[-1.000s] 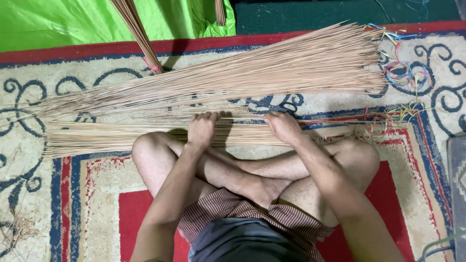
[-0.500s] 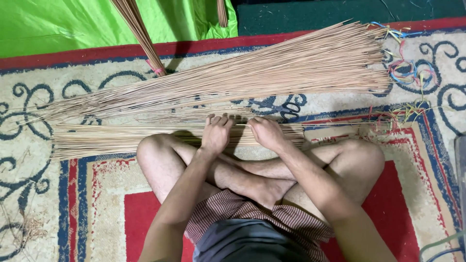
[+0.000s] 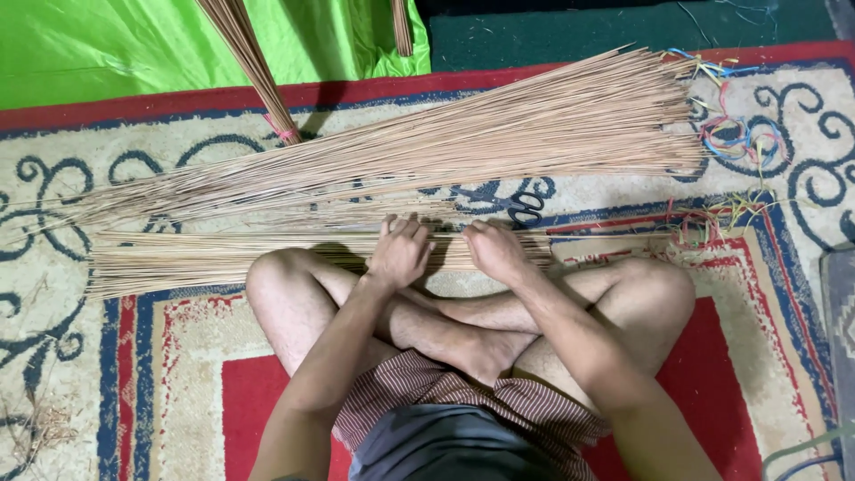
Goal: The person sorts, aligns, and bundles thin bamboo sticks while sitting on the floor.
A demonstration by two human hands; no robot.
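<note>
I sit cross-legged on a patterned rug point(image 3: 151, 374). A flat bundle of thin tan sticks point(image 3: 196, 258) lies across the rug just beyond my knees. My left hand point(image 3: 401, 249) rests palm down on this bundle with its fingers together. My right hand point(image 3: 494, 249) lies beside it, curled over the same sticks; whether it grips them I cannot tell. Beyond them a much larger spread of long sticks point(image 3: 499, 134) fans out toward the upper right.
A tied bundle of sticks point(image 3: 249, 62) leans in from the top over a green sheet point(image 3: 116, 44). Loose coloured strings point(image 3: 739, 134) lie at the right end of the sticks. A dark green floor point(image 3: 606, 27) lies beyond the rug.
Both hands have slid along the near bundle and drawn closer together, now side by side. The view has shifted slightly.
</note>
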